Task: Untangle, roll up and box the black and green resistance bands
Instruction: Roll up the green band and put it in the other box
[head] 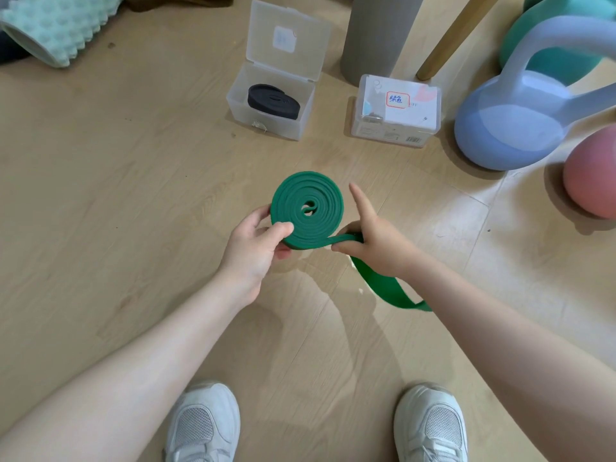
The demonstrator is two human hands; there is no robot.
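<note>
A rolled band (273, 102) is held in the open box (266, 123), with the closed box (395, 111) placed to its right on the floor (116, 168)

The floor (116, 181) is pale wood-look planks, with a paler patch at the right. On it at the far side stand an open clear box (270, 105) with its lid tipped back, a closed clear box (396, 111) just right of it, a grey cylinder (376, 38) and a wooden leg (456, 38) behind them, and a ridged mint roller (56, 28) at far left. To the right rest a blue kettlebell (520, 125), a teal one (546, 51) behind it and a pink ball (593, 175), while two white shoes (203, 425) stand at the near edge.
</note>
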